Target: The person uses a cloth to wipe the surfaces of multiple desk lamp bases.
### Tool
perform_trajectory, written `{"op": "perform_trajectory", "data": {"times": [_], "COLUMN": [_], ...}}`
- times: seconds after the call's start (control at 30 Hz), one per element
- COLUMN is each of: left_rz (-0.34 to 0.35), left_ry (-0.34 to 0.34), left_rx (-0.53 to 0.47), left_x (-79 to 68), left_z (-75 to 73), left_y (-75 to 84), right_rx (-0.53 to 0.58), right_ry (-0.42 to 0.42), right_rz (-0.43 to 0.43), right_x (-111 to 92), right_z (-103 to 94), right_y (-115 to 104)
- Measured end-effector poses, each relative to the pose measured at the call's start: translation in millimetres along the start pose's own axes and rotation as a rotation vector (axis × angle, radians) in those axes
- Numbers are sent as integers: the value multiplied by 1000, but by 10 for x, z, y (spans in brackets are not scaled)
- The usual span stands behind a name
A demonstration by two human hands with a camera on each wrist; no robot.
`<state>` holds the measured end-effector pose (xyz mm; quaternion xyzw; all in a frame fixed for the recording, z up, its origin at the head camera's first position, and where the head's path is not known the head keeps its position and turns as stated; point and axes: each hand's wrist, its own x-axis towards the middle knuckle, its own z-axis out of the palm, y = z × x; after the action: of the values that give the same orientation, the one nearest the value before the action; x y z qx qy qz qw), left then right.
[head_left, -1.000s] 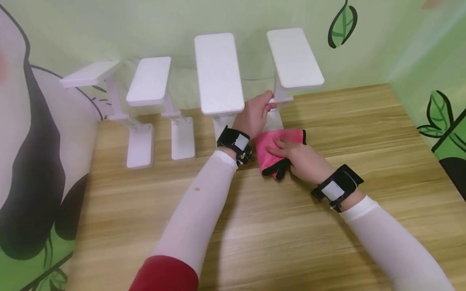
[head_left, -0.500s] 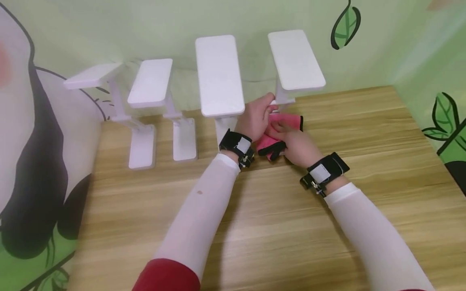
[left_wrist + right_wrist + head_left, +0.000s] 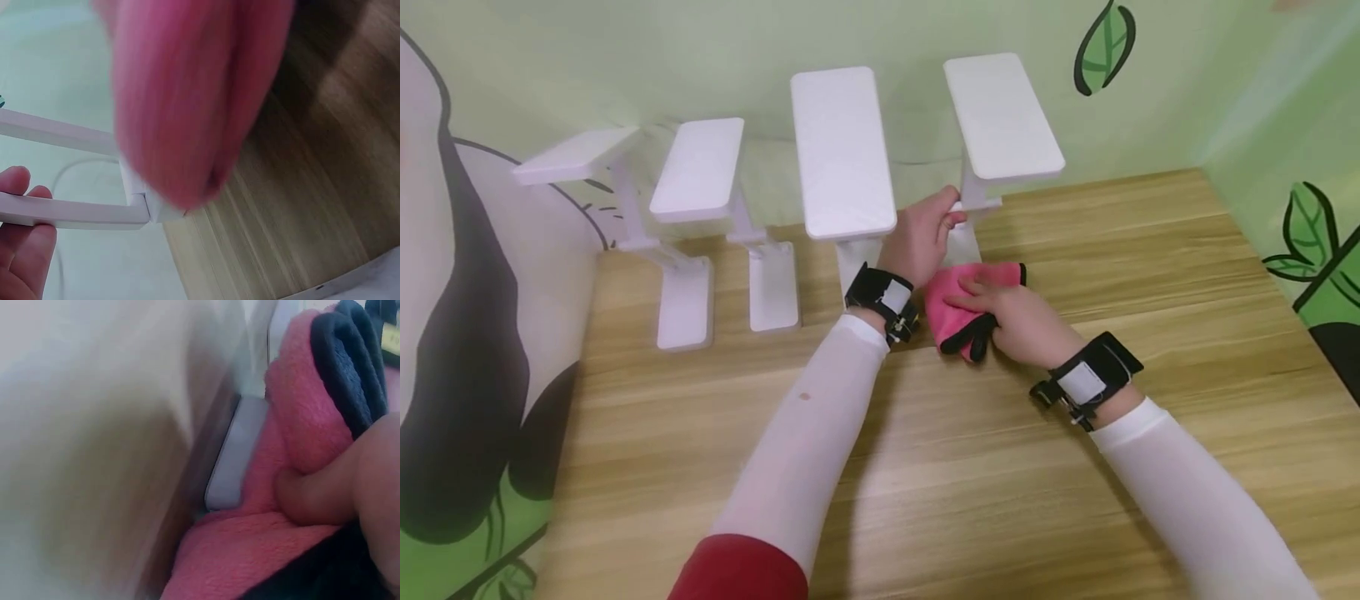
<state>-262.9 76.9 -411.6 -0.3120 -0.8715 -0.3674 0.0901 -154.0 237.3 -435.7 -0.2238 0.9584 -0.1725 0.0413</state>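
At the right of the row, a white folding phone stand [image 3: 1003,117] has a flat rectangular top and a base on the table. My left hand [image 3: 921,237] grips its support near the hinge; in the left wrist view its fingers [image 3: 31,250] curl round a white bar [image 3: 81,212]. A pink cloth [image 3: 951,287] with black edging is folded over the base. My right hand [image 3: 1033,321] holds the cloth against the base, the thumb [image 3: 312,494] pressing into it in the right wrist view. A white base edge [image 3: 237,456] shows beside the cloth. A large blurred pink shape fills much of the left wrist view.
Several similar white stands line the wall side: one [image 3: 842,150] close by my left hand, another [image 3: 700,167] farther left, and one [image 3: 580,154] at the far left. They stand on a wood-grain table [image 3: 970,467]. A green painted wall [image 3: 700,50] rises behind.
My right hand and the cloth slid away from me along the base toward the hinge, then came back nearer. The left hand has kept its hold on the stand.
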Motion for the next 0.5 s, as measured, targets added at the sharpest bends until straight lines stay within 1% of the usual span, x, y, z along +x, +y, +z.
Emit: {"op": "perform_trajectory", "data": {"times": [0.1,0.17,0.27,0.37,0.5], "left_rz": [-5,-4,-3,-3,0], "left_ry": [-4,-10,-14,-8,-3], "left_rx": [-18,-28,-41,-46,-32], "left_x": [-3,-4,-1,1,5], "left_z": [-5,-5,1,4,-9], "left_y": [9,14,16,8,-5], "right_rx": [46,62,65,34,-2], "right_ry": [16,43,73,90,102], "right_rz": [30,50,88,102,98], "right_x": [225,362,493,502,343], "right_z": [-8,-10,2,28,68], "right_y": [81,135,184,167,75]}}
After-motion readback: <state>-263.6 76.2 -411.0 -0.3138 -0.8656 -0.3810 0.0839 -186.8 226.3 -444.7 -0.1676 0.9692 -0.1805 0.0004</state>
